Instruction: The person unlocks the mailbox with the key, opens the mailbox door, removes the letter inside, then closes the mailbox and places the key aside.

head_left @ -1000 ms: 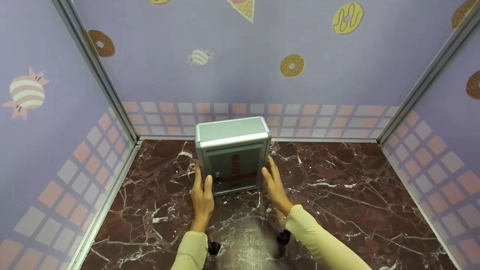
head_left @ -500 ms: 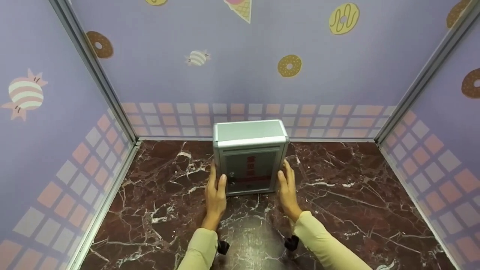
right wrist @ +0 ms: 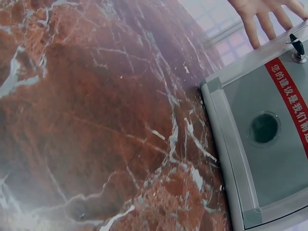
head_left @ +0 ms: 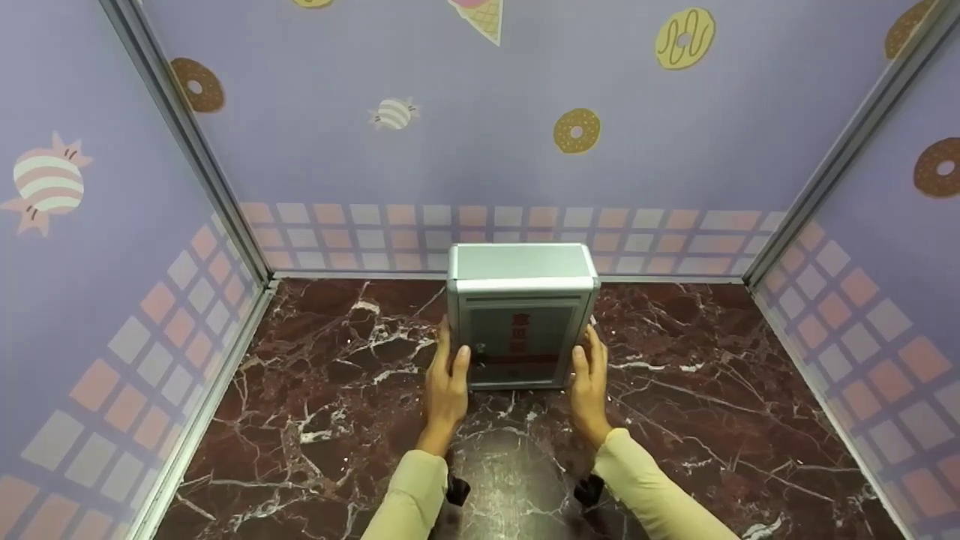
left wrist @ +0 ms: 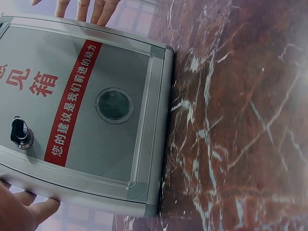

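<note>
A grey metal suggestion box (head_left: 523, 264) with red Chinese lettering stands upright on the marble-patterned surface, its front towards me. My left hand (head_left: 446, 394) rests against its left side, and my right hand (head_left: 590, 390) against its right side. The fingers lie straight along the sides; in the right wrist view, the left hand (right wrist: 264, 14) shows them spread with the tips at the edge. A key (left wrist: 21, 132) sits in the lock on the front panel, beside a red printed strip (left wrist: 72, 103) and a round porthole (left wrist: 114, 105). The box's back is hidden.
Dark red marble-patterned surface (head_left: 322, 405) surrounds the box. Behind it rises a lilac wall (head_left: 480, 135) with painted sweets and a checked border. Side panels with metal rails (head_left: 840, 150) bound the space left and right. Dark wrist straps hang below both hands.
Both hands have moved the box to the right along the surface. It has turned slightly and now faces me more squarely.
</note>
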### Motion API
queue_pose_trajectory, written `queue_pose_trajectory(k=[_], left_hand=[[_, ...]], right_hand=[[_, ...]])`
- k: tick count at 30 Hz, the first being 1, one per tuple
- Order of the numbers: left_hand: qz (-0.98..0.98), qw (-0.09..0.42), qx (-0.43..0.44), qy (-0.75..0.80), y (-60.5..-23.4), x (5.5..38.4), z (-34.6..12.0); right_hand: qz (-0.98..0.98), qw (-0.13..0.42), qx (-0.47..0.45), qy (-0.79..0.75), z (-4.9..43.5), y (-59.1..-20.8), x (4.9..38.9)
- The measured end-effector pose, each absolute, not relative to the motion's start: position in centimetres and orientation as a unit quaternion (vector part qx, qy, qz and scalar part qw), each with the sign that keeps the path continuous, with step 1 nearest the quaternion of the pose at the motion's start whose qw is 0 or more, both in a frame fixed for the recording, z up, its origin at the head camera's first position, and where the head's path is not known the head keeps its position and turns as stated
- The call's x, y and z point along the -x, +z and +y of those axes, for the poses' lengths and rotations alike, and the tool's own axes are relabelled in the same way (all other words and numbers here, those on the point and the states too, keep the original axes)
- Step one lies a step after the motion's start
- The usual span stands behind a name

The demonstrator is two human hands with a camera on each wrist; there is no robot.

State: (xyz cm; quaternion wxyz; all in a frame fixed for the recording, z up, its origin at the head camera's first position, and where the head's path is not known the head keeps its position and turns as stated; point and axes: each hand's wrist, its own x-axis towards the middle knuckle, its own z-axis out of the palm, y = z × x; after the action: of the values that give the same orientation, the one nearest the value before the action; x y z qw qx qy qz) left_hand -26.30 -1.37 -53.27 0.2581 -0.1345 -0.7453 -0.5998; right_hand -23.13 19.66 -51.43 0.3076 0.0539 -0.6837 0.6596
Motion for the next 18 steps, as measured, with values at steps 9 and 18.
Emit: queue_pose_trajectory(k=[9, 18], left_hand=[[-0.733, 0.255, 0.154, -0.611, -53.8, 26.0, 0.1], [-0.731, 0.25, 0.16, -0.614, -53.3, 26.1, 1.1]], right_hand=[[-0.675, 0.333, -0.025, 0.658, 20.7, -52.2, 22.7], [-0.67, 0.36, -0.023, 0.649, 21.2, -52.1, 22.8]])
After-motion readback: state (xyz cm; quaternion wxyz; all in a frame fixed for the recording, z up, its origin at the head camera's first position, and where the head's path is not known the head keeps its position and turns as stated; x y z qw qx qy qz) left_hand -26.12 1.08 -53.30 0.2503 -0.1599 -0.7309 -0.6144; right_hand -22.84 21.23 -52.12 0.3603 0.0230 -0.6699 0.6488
